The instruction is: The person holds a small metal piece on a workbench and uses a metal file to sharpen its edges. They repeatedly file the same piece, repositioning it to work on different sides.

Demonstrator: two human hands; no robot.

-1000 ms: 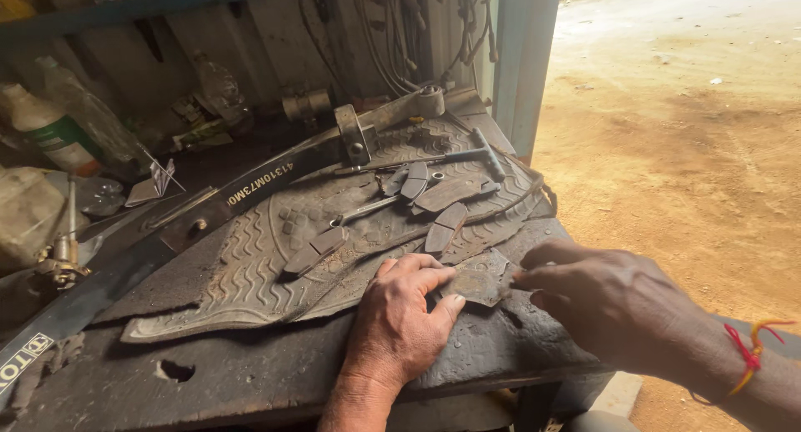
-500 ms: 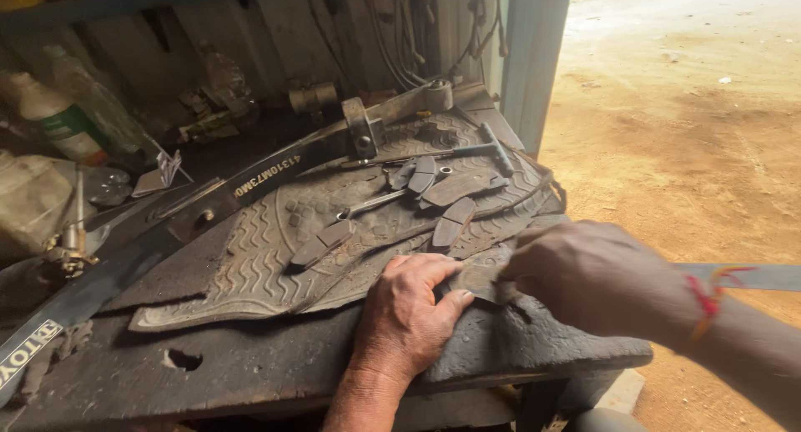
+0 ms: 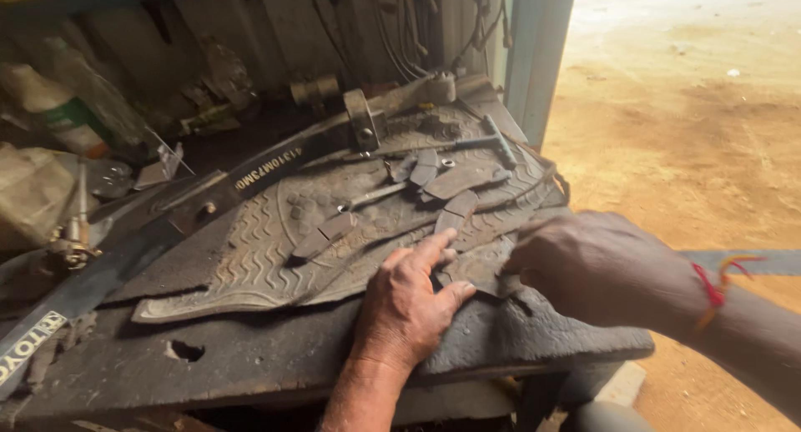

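Left hand: the left hand (image 3: pixel 405 303) lies palm down on the worn rubber mat (image 3: pixel 250 248), fingers spread and nearly flat, closed on nothing; thumb and forefinger frame a dark flat piece (image 3: pixel 476 269) lying on the mat.
Right hand: the right hand (image 3: pixel 596 265) comes in from the right, knuckles up, fingers curled inward at the edge of the same dark flat piece; the fingertips are hidden, so whether they pinch it cannot be told. A red and yellow thread (image 3: pixel 717 286) circles the wrist.
Dark flat piece: between the two hands, touching the left forefinger, on the near right corner of the mat.
Mat: spread under both hands on the metal workbench (image 3: pixel 275 365), ribbed with a wavy tread, reaching away to the left of the left hand.
Pads on mat: several flat grey brake-pad-shaped plates (image 3: pixel 455 180) lie beyond the left fingertips, one (image 3: pixel 324 236) farther left.
T-handled tool: a T-handled wrench (image 3: pixel 488 142) lies beyond the plates, well apart from both hands.
Long bar: a flat steel bar (image 3: pixel 167 228) runs diagonally far to the left of the left hand.
Containers: a plastic bottle with a green band (image 3: pixel 62 119) stands at the far left rear; its contents cannot be told.
Ground: sandy earth (image 3: pixel 692 132) lies beyond the right hand.
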